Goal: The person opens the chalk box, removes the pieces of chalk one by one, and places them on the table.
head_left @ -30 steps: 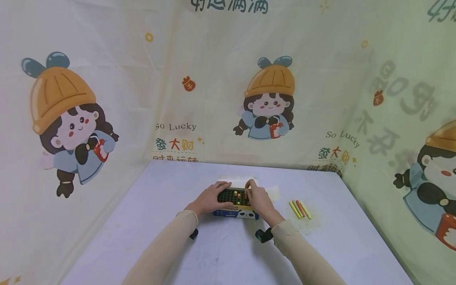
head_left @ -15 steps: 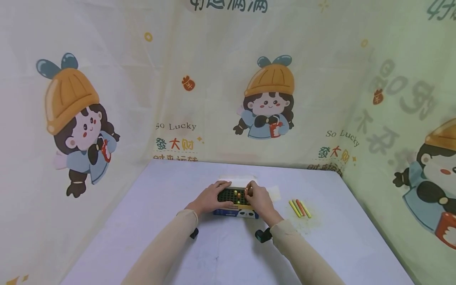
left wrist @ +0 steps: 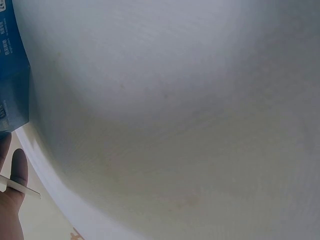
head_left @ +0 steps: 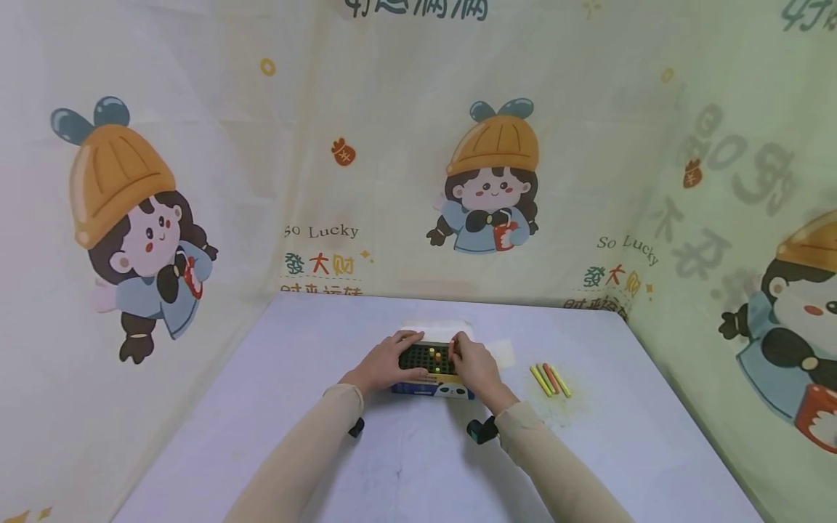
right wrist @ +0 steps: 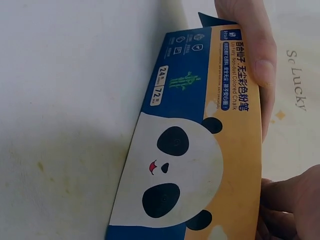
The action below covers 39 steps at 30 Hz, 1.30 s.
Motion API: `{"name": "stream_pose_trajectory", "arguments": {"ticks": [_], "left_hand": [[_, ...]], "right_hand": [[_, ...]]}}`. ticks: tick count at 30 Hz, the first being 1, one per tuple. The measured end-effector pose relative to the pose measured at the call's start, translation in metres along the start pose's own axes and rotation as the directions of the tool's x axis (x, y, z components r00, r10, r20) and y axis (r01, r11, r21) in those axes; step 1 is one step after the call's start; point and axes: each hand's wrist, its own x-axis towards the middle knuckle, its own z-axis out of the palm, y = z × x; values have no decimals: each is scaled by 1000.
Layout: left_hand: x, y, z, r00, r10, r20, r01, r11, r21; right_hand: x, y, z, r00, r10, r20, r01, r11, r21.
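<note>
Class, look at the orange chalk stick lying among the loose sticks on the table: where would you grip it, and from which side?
Probably pinch the orange chalk stick at mid-length from above: it lies flat, with yellow sticks close alongside, leaving little side room.

**Soft, even light; both wrist views too close to focus**

From my head view the scene is bright and diffuse, with only faint shadows under the forearms on the desk (head_left: 294, 349). Straight lines bow slightly toward the picture's edges. My left wrist view is almost wholly a blurred pale surface, shading darker toward its left edge. My right wrist view is sharper: the print on the chalk box (right wrist: 200, 150) reads clearly.
</note>
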Motion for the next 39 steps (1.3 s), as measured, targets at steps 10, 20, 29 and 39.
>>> {"name": "stream_pose_trajectory", "arguments": {"ticks": [10,20,29,39], "left_hand": [[0,-2,3,1000,4,-6,-4,1000,-5],[-1,0,2,1000,6,3,-6,1000,-3],[-1,-1,0,1000,14,0,-14,1000,2],[-4,2,-1,1000,5,-8,-5,1000,-4]], "right_hand": [[3,1,2,1000,24,-3,-24,1000,10],[4,8,-8,994,89,-64,-74,976,206],[8,33,-24,983,158,-94,-126,952,280],[5,57,-39,965,238,-114,-213,957,199]]}}
